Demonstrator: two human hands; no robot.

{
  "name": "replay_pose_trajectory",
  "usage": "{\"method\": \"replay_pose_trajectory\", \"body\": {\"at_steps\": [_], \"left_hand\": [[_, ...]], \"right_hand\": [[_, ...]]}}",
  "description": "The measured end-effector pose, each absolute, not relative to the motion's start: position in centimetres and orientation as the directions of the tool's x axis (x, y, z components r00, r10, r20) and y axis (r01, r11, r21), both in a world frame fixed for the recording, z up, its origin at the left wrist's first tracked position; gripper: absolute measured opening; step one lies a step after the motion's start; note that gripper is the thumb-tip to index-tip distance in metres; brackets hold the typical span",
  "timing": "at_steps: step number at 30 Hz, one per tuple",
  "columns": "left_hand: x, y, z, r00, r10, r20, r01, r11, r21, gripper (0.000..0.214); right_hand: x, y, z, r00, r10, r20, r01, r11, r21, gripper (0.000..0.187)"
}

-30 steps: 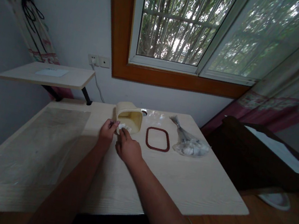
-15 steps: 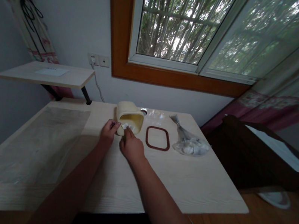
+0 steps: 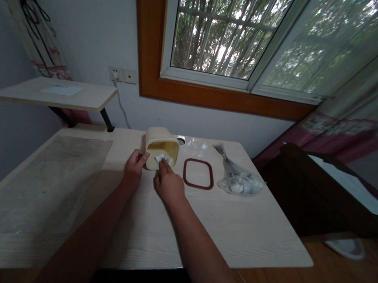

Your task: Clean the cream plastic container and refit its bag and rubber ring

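Note:
A cream plastic bin (image 3: pixel 162 133) lies on its side on the table, its mouth facing me. Small white packets (image 3: pixel 165 158) rest just inside the opening. My left hand (image 3: pixel 134 165) is closed at the left side of the mouth, thumb on the rim, gripping the bin. At the lower right of the opening, my right hand (image 3: pixel 171 182) has its fingers drawn together with the tips against the packets; whether one is pinched is hidden. To the right lies a brown rounded-square frame (image 3: pixel 197 185). Beyond it is a knotted clear plastic bag (image 3: pixel 240 182) with whitish contents.
A flat translucent plastic sheet (image 3: pixel 42 180) covers the table's left part. Behind it stands a small raised shelf (image 3: pixel 56 96) with a paper on top. A wall socket (image 3: pixel 122 75) with a plugged-in cable is at the back, below the window (image 3: pixel 224 27).
The view has shifted slightly. My right fingers have drawn back a little toward the bin's lower right rim, and more of the white packets shows. My left hand stays at the rim.

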State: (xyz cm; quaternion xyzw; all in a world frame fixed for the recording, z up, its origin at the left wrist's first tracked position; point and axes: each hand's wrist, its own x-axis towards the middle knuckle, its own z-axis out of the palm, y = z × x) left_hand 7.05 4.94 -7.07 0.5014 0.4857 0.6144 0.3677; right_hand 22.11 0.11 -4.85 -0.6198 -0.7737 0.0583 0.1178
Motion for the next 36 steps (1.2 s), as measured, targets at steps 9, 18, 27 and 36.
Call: {"method": "replay_pose_trajectory", "body": {"at_steps": [9, 18, 27, 36], "left_hand": [[6.8, 5.1, -7.3, -0.266, 0.928, 0.259, -0.011, -0.272, 0.962, 0.027], [7.2, 4.9, -7.2, -0.27, 0.921, 0.281, 0.032, -0.283, 0.958, 0.027], [7.1, 5.2, -7.5, -0.286, 0.918, 0.274, -0.002, -0.286, 0.958, 0.029], [6.9, 5.3, -7.9, -0.293, 0.913, 0.285, 0.016, -0.294, 0.956, 0.028]], "right_hand": [[21.4, -0.2, -4.5, -0.249, 0.962, 0.109, 0.93, 0.269, -0.252, 0.06], [20.9, -0.3, -4.9, -0.294, 0.947, 0.13, 0.907, 0.32, -0.273, 0.061], [22.0, 0.2, -4.3, -0.17, 0.98, 0.104, 0.947, 0.192, -0.258, 0.063], [20.8, -0.5, -4.8, -0.314, 0.94, 0.132, 0.887, 0.34, -0.311, 0.066]]}}
